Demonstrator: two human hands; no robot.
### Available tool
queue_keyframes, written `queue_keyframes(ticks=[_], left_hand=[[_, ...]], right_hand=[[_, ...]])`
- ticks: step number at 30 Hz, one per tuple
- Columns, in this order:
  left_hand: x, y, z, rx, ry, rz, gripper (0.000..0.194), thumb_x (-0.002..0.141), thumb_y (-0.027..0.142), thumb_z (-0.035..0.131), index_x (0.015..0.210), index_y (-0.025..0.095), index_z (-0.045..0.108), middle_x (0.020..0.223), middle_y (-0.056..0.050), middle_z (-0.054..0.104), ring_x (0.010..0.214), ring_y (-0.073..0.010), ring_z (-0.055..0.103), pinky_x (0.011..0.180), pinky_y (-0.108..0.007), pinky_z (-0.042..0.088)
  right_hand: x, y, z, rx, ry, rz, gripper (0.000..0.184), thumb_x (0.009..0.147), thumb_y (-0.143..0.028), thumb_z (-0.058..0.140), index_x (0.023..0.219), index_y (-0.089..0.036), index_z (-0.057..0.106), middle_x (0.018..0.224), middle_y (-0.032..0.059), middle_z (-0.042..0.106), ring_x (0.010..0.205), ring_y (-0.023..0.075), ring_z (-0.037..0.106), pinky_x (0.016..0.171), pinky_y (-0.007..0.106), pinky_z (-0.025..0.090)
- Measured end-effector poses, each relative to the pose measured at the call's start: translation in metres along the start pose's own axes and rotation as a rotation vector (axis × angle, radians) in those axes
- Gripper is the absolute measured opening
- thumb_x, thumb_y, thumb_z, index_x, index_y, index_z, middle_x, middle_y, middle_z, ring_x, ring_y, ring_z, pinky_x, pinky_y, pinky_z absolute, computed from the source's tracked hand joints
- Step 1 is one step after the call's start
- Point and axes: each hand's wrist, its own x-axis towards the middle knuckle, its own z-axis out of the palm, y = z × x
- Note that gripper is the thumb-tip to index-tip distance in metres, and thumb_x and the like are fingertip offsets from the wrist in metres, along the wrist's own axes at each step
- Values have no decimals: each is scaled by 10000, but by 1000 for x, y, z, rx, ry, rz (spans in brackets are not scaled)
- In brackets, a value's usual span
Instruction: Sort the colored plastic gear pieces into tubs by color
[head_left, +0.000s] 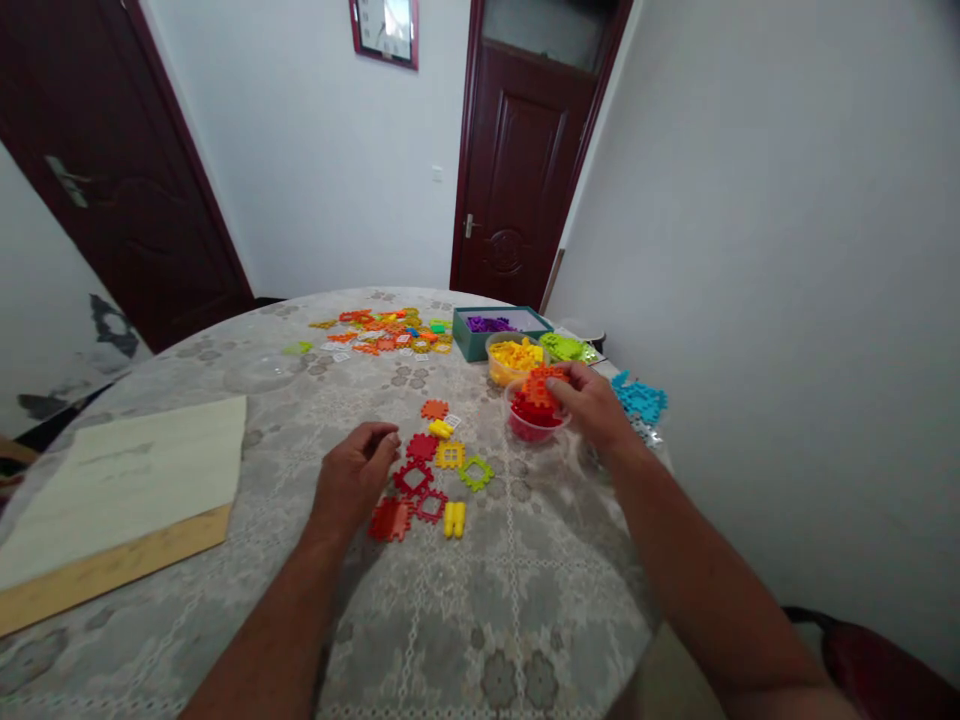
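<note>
My right hand pinches an orange toothed building piece over a clear bowl with red pieces in it. Beside the loose pieces on the table, my left hand is curled, thumb and forefinger close together, with nothing seen in it. Near its fingers lie a solid red piece, a red frame piece and an orange piece. Farther right are a yellow window piece, a lime frame piece and yellow double-tube pieces.
A bowl of yellow pieces and a green box with purple pieces stand behind the red bowl. Lime and blue pieces lie at the right edge. Mixed pieces are heaped at the back; a cloth sheet lies left.
</note>
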Motion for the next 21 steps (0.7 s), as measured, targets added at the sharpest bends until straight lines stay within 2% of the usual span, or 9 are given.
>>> queue_keyframes(ticks=[2,4,8,15,21], left_hand=[[3,-10,-1,91,80,7,335,933,447,556,1116,216,714,971,-54,794,906,-235,756,836,-341,555],[7,-20,-2,173,141,12,330,937,424,533,1118,217,716,1037,-72,794,961,-247,749,891,-357,543],[12,-34,-4,274,197,-22,339,940,409,510,1114,215,726,1066,-90,793,1008,-269,734,949,-376,521],[15,-46,-2,352,180,-24,357,942,425,501,1120,219,732,1089,-94,798,1018,-272,738,942,-354,524],[17,-48,-1,384,183,-39,357,938,432,498,1108,234,741,1065,-73,805,975,-249,740,897,-325,530]], right_hand=[[31,8,-30,-118,95,-2,250,794,-354,686,969,-178,713,776,7,674,628,133,557,568,247,442],[59,18,-54,-204,159,105,196,756,-320,685,877,-166,695,691,3,644,591,125,528,534,239,406],[89,35,-81,-258,209,223,130,712,-272,680,781,-162,663,625,9,619,560,124,522,498,231,363],[93,54,-97,-232,226,296,136,727,-299,662,747,-176,606,593,7,576,523,130,522,458,236,335],[95,69,-85,-219,118,283,164,730,-303,668,820,-168,652,626,-12,604,536,110,535,469,194,351]])
